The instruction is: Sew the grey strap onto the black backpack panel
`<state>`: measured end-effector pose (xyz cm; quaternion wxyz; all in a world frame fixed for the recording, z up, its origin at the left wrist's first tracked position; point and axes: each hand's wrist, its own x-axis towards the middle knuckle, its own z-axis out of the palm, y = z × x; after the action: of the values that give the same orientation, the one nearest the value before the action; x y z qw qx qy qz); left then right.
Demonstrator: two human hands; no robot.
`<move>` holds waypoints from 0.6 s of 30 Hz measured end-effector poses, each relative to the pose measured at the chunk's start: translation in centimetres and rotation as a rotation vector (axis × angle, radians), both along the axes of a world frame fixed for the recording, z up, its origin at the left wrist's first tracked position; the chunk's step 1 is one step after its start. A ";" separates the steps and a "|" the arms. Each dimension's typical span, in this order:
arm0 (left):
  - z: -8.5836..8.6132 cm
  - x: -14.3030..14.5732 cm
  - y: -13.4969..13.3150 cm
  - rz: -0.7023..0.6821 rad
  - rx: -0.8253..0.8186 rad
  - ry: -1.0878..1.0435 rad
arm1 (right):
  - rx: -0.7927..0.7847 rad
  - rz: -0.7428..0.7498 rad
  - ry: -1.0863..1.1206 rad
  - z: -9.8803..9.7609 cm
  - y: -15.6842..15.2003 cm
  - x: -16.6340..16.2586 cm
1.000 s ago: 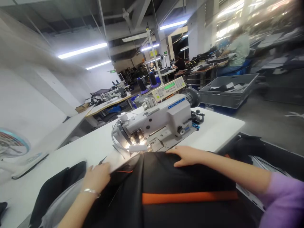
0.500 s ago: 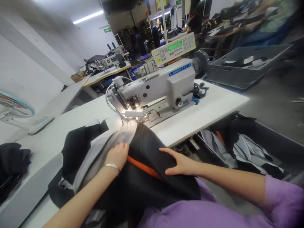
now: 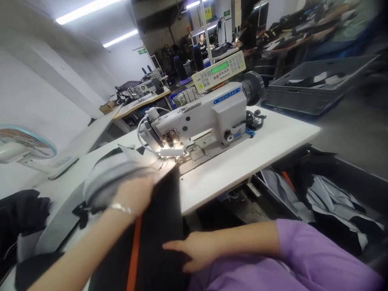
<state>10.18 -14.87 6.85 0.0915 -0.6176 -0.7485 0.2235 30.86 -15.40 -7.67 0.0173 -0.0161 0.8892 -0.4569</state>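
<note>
left hand (image 3: 135,196) grips black fabric (image 3: 160,226); right hand (image 3: 194,250) flat on it.

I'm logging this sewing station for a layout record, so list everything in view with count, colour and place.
sewing machine: one, white, on the table, centre
control panel: one, cream with green display, on top of the machine
table: one, white top, under the machine
black fabric: one piece, black with an orange stripe, from the needle area down to the lap
grey fabric: one bundle, grey, left of the needle, under the left hand
fan: one, white with a blue rim, far left
grey crate: one, grey, beyond the table at right
bin of cut pieces: one, dark, grey and black pieces, beside the table at lower right
other people: a few, far back, blurred
left hand: on the fabric near the needle, bracelet at the wrist
right hand: flat on the black fabric, purple sleeve
</note>
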 end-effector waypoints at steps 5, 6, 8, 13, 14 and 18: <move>-4.4 2.8 -0.8 -0.001 -0.161 0.048 | 0.585 -0.220 0.210 3.2 9.5 -1.2; -4.4 2.5 -0.3 -0.007 -0.101 0.107 | 0.693 -0.302 0.263 3.1 11.4 -2.4; -3.9 1.4 1.0 -0.113 0.042 0.223 | 0.841 -0.354 0.324 2.4 14.6 -5.0; -2.9 -1.9 5.4 -0.198 0.083 0.137 | 0.968 -0.343 0.311 1.0 18.6 -9.4; -3.2 -2.6 6.4 -0.160 0.053 0.057 | 0.991 -0.338 0.306 0.9 18.8 -9.9; -5.0 -3.9 10.1 -0.143 -0.030 -0.186 | 1.059 -0.307 0.285 1.0 19.6 -11.3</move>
<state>6.30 -4.75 1.81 0.0284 -0.6888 -0.7044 0.1693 19.57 4.20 -6.68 -0.1638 0.0624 0.9827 0.0606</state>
